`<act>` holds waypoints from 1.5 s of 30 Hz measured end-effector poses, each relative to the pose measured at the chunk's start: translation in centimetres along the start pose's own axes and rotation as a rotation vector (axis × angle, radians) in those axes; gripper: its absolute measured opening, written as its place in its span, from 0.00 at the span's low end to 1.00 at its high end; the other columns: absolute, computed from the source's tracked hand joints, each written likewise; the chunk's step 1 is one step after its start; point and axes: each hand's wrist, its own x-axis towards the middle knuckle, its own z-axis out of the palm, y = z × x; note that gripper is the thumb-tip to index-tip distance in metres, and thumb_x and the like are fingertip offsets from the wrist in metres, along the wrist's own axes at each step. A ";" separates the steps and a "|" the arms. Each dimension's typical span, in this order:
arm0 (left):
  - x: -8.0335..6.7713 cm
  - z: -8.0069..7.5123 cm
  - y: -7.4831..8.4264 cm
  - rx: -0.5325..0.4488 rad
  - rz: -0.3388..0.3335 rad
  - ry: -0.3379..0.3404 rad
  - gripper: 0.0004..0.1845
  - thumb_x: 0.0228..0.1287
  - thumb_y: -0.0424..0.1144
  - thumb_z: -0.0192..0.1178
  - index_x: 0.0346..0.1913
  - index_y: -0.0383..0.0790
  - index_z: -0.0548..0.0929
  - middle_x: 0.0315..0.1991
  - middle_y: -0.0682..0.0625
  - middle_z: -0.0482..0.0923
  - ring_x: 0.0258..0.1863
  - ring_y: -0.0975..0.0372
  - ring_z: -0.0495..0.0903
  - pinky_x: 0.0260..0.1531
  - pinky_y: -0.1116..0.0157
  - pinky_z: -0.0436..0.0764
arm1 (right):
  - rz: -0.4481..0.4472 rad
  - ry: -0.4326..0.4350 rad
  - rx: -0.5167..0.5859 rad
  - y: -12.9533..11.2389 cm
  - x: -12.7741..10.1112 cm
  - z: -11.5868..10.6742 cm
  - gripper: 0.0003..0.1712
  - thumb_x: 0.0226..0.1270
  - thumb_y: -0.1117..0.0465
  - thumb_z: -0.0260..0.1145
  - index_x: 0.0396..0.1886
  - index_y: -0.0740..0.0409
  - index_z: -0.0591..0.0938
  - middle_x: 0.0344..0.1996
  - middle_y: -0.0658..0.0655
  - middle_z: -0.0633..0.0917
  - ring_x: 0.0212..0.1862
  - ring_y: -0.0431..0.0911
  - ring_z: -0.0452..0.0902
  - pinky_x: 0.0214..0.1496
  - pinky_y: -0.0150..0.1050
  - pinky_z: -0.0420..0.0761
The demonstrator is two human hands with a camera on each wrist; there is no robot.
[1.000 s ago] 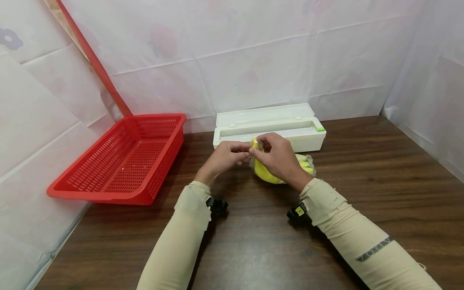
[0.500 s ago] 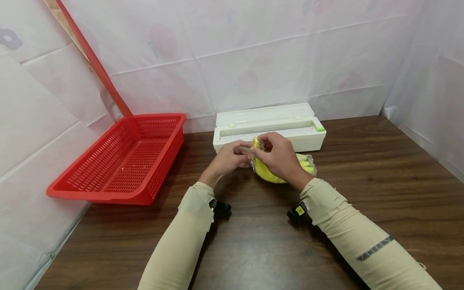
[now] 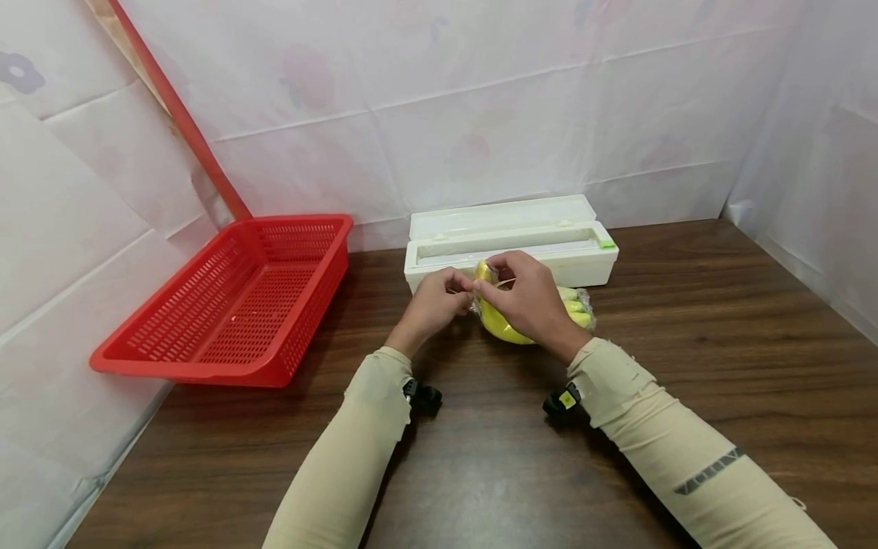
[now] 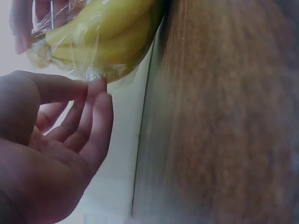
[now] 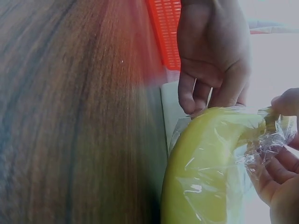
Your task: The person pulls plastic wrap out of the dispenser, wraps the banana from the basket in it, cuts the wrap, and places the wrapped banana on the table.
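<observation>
A bunch of yellow bananas (image 3: pixel 504 329), wrapped in clear cling film (image 4: pixel 92 70), is on the wooden table in front of the white box. My right hand (image 3: pixel 533 299) grips the bunch at its stem end, where the film is crumpled, as the right wrist view shows. With thumb and fingertips, my left hand (image 4: pixel 51 140) pinches the edge of the film beside the bananas. In the head view the right hand covers part of the bunch, and the pale tips (image 3: pixel 579 306) stick out past it on the right.
Behind the hands stands a long white box (image 3: pixel 579 273) with its lid raised and a roll inside. To the left is a red perforated plastic basket (image 3: pixel 185 372). A red pole (image 3: pixel 181 114) leans at the back left. Sheeted walls surround the brown table (image 3: pixel 720 366).
My left hand has shifted slightly to the right; its fingers bent in and now close at the film's edge. The right hand stays almost still on the stem end.
</observation>
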 end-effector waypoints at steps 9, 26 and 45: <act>-0.1 0.2 0.3 0.134 0.025 0.036 0.05 0.68 0.35 0.63 0.40 0.36 0.84 0.31 0.47 0.82 0.27 0.60 0.80 0.28 0.66 0.79 | 0.045 -0.027 0.017 -0.1 -0.1 -0.3 0.17 0.68 0.56 0.70 0.50 0.60 0.80 0.45 0.58 0.85 0.44 0.49 0.85 0.46 0.44 0.84; 0.2 -1.1 0.2 -0.028 -0.147 -0.244 0.11 0.70 0.37 0.62 0.48 0.32 0.79 0.45 0.41 0.83 0.36 0.56 0.85 0.38 0.58 0.85 | 0.069 -0.010 0.009 0.2 0.2 -0.7 0.19 0.67 0.54 0.70 0.51 0.60 0.80 0.43 0.58 0.86 0.43 0.49 0.85 0.45 0.46 0.84; 0.2 -0.7 0.0 -0.083 -0.125 -0.178 0.05 0.75 0.31 0.56 0.44 0.31 0.78 0.40 0.40 0.82 0.37 0.55 0.85 0.39 0.58 0.85 | 0.089 0.004 0.041 0.2 0.4 -0.9 0.17 0.67 0.56 0.71 0.49 0.60 0.80 0.42 0.58 0.86 0.42 0.50 0.84 0.45 0.45 0.84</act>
